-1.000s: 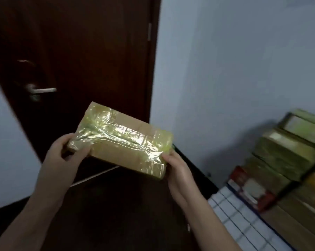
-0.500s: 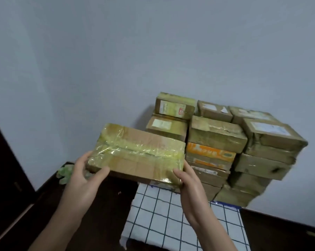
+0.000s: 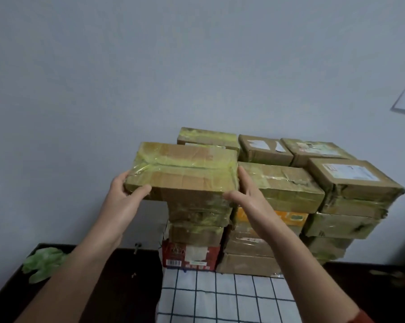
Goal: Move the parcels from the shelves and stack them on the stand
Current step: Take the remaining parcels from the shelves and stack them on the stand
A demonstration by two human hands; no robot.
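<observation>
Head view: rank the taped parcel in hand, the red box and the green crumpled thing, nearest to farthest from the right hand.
1. taped parcel: gripped at its right end by the right hand.
2. red box: well below, to the left.
3. green crumpled thing: far left, low.

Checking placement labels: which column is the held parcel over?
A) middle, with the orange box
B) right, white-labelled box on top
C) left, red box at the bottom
C: the left hand and right hand hold the parcel over the column that rises from the red box.
</observation>
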